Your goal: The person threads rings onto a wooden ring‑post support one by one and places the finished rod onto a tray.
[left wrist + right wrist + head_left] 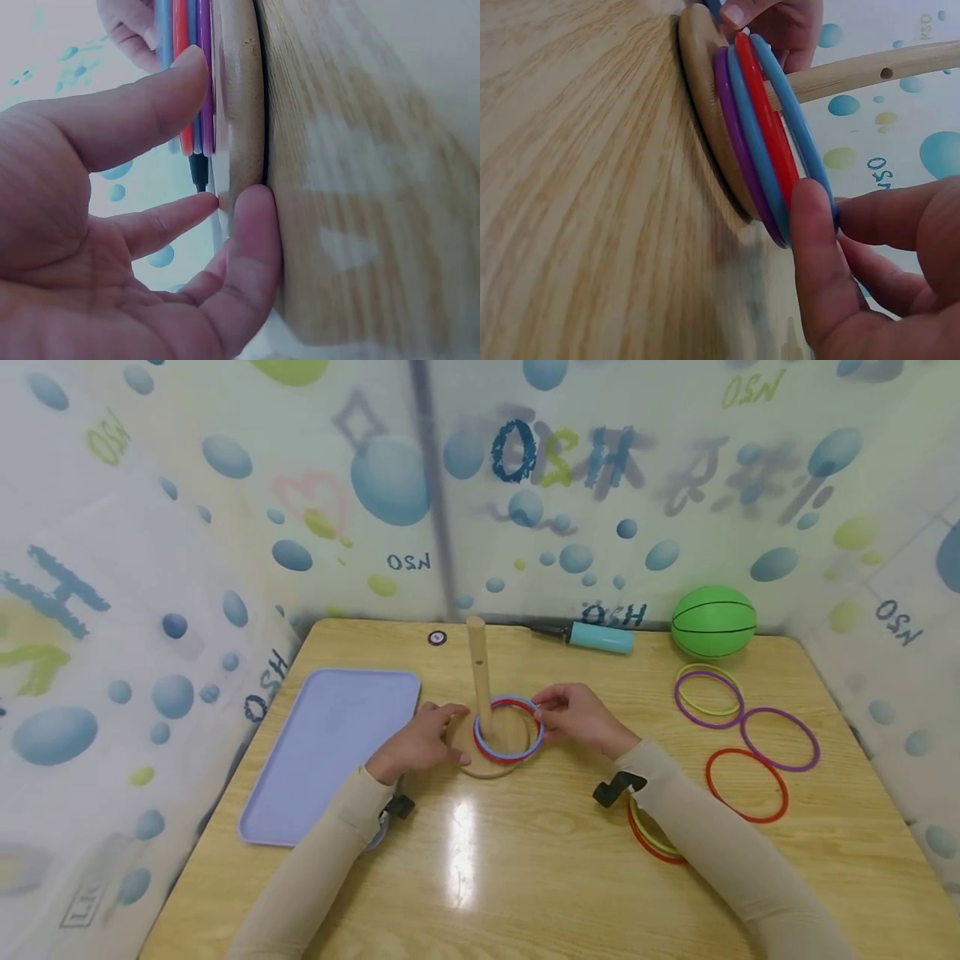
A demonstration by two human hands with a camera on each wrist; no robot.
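A wooden post (478, 672) rises from a round wooden base (487, 771) mid-table. Stacked around the post are a purple ring (739, 142), a blue ring (754, 135), a red ring (769, 124) and an upper blue ring (799, 120). My right hand (585, 718) pinches the upper blue ring at its right edge between thumb and fingers; that ring tilts slightly away from the red one. On the left, my left hand (420, 742) touches the base's rim with loosely bent fingers, its thumb beside the ring edges. Whether that thumb presses the rings I cannot tell.
A lilac tray (337, 735) lies left. A green ball (713, 622) and a blue hand pump (600, 637) sit at the back, near a small round disc (437, 638). Loose rings, including a purple ring (780, 710) and red ring (786, 797), lie right, some under my right forearm.
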